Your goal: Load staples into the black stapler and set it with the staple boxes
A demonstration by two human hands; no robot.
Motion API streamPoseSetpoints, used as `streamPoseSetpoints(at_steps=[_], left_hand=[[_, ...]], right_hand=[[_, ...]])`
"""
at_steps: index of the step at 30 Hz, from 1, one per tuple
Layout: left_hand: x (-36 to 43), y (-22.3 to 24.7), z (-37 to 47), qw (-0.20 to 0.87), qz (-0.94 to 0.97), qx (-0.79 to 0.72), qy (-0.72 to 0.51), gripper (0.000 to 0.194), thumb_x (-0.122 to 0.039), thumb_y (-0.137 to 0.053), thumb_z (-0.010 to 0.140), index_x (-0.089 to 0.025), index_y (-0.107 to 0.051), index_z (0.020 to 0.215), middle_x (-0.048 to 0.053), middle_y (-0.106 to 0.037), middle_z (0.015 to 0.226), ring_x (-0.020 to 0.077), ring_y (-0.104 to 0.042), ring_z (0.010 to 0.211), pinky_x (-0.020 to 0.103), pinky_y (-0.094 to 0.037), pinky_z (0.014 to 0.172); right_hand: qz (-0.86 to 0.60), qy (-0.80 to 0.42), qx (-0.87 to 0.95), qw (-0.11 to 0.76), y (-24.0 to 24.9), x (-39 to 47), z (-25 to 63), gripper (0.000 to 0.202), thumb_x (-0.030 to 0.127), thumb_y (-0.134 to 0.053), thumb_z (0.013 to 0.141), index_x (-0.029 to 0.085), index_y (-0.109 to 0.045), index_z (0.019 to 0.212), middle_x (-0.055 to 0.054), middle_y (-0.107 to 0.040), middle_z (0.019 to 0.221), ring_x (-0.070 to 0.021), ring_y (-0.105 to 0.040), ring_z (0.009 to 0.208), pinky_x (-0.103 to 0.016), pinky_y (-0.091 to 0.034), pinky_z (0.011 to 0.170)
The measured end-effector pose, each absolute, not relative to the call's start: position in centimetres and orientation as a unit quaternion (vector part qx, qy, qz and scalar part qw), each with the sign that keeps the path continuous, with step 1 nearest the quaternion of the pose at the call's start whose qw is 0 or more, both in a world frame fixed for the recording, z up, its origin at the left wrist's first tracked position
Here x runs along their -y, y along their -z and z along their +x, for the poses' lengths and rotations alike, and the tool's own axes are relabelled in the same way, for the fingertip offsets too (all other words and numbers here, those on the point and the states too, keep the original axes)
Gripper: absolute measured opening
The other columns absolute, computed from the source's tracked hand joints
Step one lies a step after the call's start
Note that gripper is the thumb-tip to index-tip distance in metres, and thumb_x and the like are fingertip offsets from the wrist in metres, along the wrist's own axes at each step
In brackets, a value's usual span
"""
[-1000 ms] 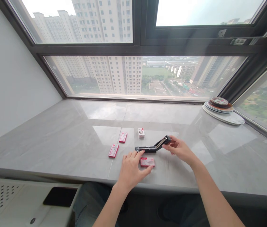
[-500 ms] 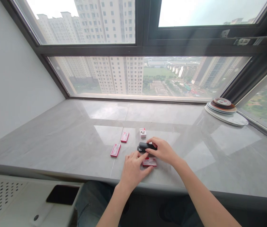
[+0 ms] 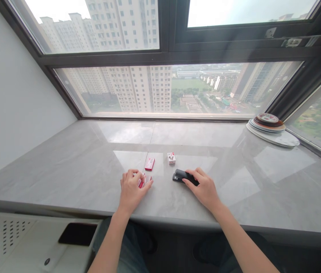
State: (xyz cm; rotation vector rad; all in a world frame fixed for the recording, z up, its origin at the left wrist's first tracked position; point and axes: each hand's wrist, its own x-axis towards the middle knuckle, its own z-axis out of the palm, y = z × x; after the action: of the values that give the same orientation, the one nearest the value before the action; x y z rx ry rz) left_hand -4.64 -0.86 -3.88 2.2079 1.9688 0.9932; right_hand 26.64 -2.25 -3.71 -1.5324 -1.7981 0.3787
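My left hand (image 3: 133, 188) is closed on a small red and white box (image 3: 148, 179) at the middle of the grey counter. Partly under its fingers lies another red and white box (image 3: 140, 183). My right hand (image 3: 204, 186) grips the rear end of a black stapler (image 3: 181, 175), whose front points left. Just behind, a flat red and white box (image 3: 149, 164) lies on the counter, and a small white cube-shaped box (image 3: 171, 158) stands to its right.
Stacked plates (image 3: 268, 127) sit at the back right of the counter (image 3: 63, 167), near the window frame. A dark phone (image 3: 77, 234) lies on a white perforated surface (image 3: 35, 246) at the lower left.
My left hand has moved left, carrying the box from below the stapler over to the left box. My right hand has shifted slightly right with the stapler, whose front now angles up-left.
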Motion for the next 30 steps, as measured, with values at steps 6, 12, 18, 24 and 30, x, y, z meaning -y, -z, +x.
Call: streamPoseSetpoints(at_steps=[6, 12, 18, 24, 30], left_hand=[[-0.2, 4.8, -4.4, 0.053, 0.734, -0.593, -0.327, 0.054, -0.037, -0.070, 0.090, -0.030, -0.052, 0.140, 0.009, -0.051, 0.137, 0.0308, -0.048, 0.128, 0.049, -0.041, 0.111], [-1.4, 5.3, -2.0, 0.036, 0.731, -0.604, -0.314, 0.078, -0.040, -0.067, 0.091, -0.029, -0.031, 0.159, 0.013, -0.042, 0.142, 0.0330, -0.048, 0.128, 0.051, -0.041, 0.112], [-3.2, 6.1, -0.3, 0.002, 0.742, -0.603, -0.294, 0.063, -0.040, -0.060, 0.095, -0.026, -0.040, 0.153, 0.015, -0.042, 0.151, 0.0380, -0.042, 0.138, 0.057, -0.039, 0.113], [-4.5, 6.5, 1.4, 0.023, 0.797, -0.522, -0.302, 0.064, -0.038, -0.054, 0.100, -0.018, -0.030, 0.156, 0.019, -0.033, 0.161, 0.0353, -0.021, 0.157, 0.058, -0.023, 0.126], [-4.9, 6.0, 5.8, 0.059, 0.809, -0.504, -0.297, 0.063, -0.037, -0.045, 0.106, -0.028, -0.021, 0.163, 0.018, -0.032, 0.160, 0.0327, -0.027, 0.155, 0.059, -0.027, 0.123]], right_hand=[[-0.591, -0.140, 0.702, 0.373, 3.7, 2.1, 26.6, 0.030, 0.047, -0.062, 0.098, 0.031, -0.072, 0.121, -0.004, -0.062, 0.095, -0.0222, -0.062, 0.081, -0.034, -0.051, 0.074], [-0.593, -0.142, 0.697, 0.378, 3.7, 2.2, 26.7, 0.031, 0.048, -0.062, 0.097, 0.031, -0.072, 0.121, -0.004, -0.062, 0.094, -0.0224, -0.062, 0.082, -0.032, -0.050, 0.071], [-0.601, -0.115, 0.694, 0.380, 3.4, 2.5, 26.3, 0.029, 0.046, -0.064, 0.097, 0.031, -0.072, 0.120, -0.004, -0.064, 0.096, -0.0214, -0.064, 0.082, -0.034, -0.050, 0.079], [-0.640, -0.067, 0.655, 0.396, 3.5, 2.8, 26.2, 0.033, 0.048, -0.060, 0.098, 0.027, -0.073, 0.120, -0.006, -0.066, 0.095, -0.0225, -0.063, 0.082, -0.034, -0.047, 0.078], [-0.664, -0.055, 0.620, 0.414, 3.8, 2.4, 26.5, 0.038, 0.052, -0.060, 0.097, 0.025, -0.075, 0.119, -0.007, -0.067, 0.091, -0.0222, -0.062, 0.077, -0.033, -0.045, 0.074]])
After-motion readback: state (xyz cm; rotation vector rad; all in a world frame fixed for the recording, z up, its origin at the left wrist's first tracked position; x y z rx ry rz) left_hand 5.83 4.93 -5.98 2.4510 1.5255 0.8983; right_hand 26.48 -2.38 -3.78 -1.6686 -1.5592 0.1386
